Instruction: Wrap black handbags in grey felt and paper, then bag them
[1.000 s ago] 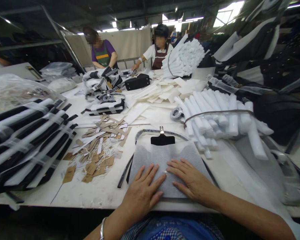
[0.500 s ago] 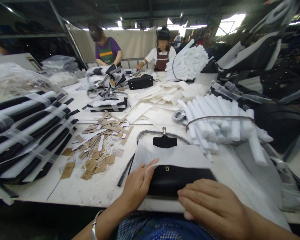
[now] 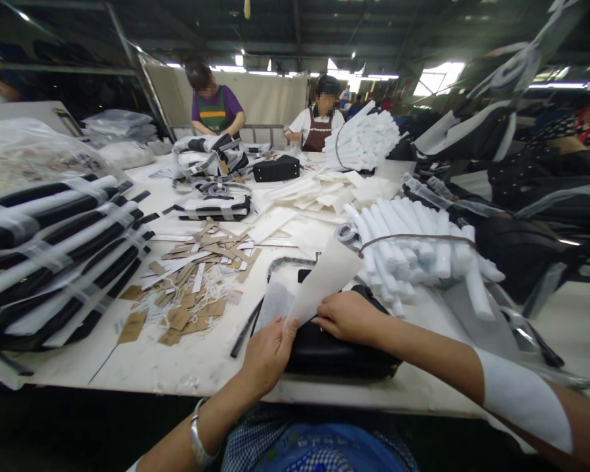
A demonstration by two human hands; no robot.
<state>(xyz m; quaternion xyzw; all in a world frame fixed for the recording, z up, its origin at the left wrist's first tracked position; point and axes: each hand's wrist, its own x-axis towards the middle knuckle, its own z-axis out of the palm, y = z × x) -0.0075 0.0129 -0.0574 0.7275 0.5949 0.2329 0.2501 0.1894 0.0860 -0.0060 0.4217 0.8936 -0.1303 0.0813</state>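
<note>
In front of me a black handbag (image 3: 344,354) lies flat on the table, its wrapped strap (image 3: 281,262) looped behind it. A thin white sheet (image 3: 319,278) rests partly on the bag, its right part lifted and folded over to the left. My left hand (image 3: 268,351) pinches the sheet's near edge between thumb and fingers, at the bag's left side. My right hand (image 3: 349,318) is over the bag's middle, fingers curled together beside the sheet. What those fingertips grip, if anything, is hidden. The sheet covers most of the black flap tab.
Cardboard tags and paper strips (image 3: 196,288) lie in a pile to the left. Beyond them are stacked wrapped black bags (image 3: 63,262). White rolls (image 3: 413,236) tied in a bundle stand on the right. Loose white sheets (image 3: 319,190) spread behind. Two people work across the table.
The sheet, flat across the bag before, is now lifted on its right and folded leftward. My right hand has moved from the bag's near edge up to its middle. My left hand now pinches the sheet.
</note>
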